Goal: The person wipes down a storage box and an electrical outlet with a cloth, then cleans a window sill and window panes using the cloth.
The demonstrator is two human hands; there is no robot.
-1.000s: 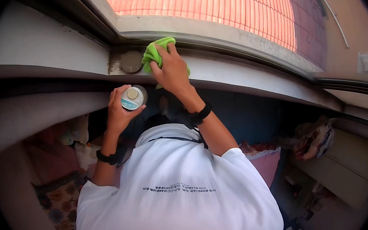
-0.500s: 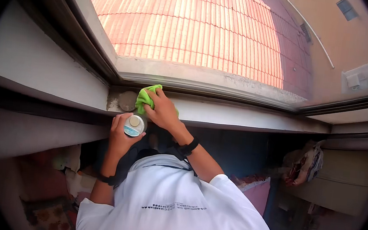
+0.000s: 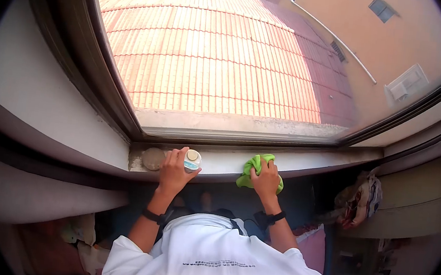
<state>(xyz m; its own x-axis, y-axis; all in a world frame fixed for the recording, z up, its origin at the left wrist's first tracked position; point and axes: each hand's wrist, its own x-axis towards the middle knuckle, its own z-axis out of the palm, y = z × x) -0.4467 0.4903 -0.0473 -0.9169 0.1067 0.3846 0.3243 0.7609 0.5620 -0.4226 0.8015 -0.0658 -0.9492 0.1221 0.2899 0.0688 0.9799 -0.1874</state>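
Observation:
My left hand (image 3: 173, 169) is wrapped round a white container (image 3: 193, 159) with a cream round top and a teal label. It is at the left part of the white windowsill (image 3: 223, 162); whether its base touches the sill is hidden. Just left of that hand, a round greyish patch (image 3: 152, 159) shows in the sill's corner. My right hand (image 3: 266, 181) grips a bunched bright green cloth (image 3: 249, 173) over the sill, further right. Part of the cloth hangs at the sill's front edge.
A dark window frame (image 3: 242, 138) borders the sill, and beyond it lies a red tiled roof (image 3: 207, 55). Bundled fabric (image 3: 361, 200) hangs by a pale panel (image 3: 410, 200) at right. A pink item (image 3: 312, 248) sits below my right arm.
My right hand has moved right along the sill with the green cloth, away from the corner. The left hand has brought the container up to the sill. The view has tilted up.

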